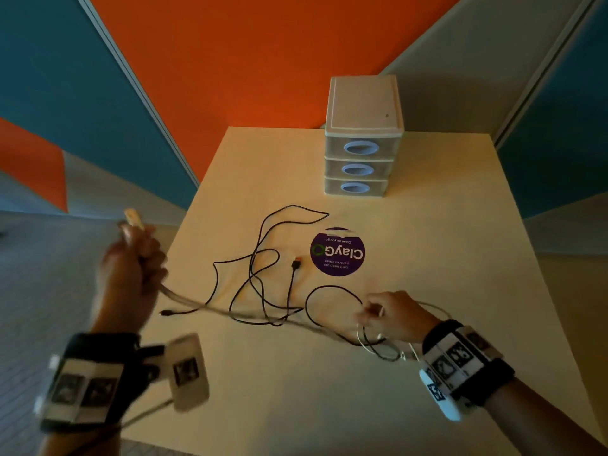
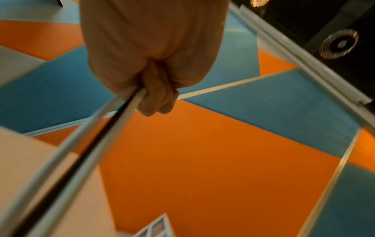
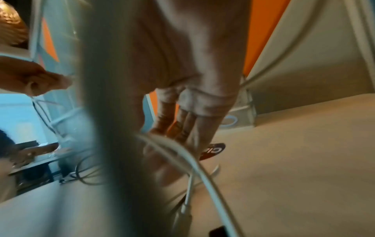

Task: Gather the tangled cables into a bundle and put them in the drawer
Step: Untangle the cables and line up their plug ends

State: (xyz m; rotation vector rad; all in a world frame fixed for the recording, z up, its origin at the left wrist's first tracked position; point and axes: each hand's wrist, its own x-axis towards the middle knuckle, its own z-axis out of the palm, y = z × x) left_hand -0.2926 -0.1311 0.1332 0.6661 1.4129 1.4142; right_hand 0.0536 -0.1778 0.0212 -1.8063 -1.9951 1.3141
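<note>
My left hand [image 1: 131,268] is raised off the table's left edge and grips a white cable [image 1: 204,307], whose plug [image 1: 133,217] sticks out above the fist. In the left wrist view the fist [image 2: 154,89] closes round two white strands [image 2: 113,115] with a dark line between them. The white cable stretches low across the table to my right hand [image 1: 378,312], which pinches it near a loose white loop [image 1: 371,348]. A tangled black cable [image 1: 263,274] lies on the table between the hands, under the white one. The three-drawer unit [image 1: 362,143] stands at the back, all drawers closed.
A round purple ClayGo sticker [image 1: 337,253] is stuck on the beige table [image 1: 427,258] in front of the drawers. Orange and blue wall panels [image 1: 230,60] close off the back. In the right wrist view a person's hand [image 3: 30,80] shows at the left.
</note>
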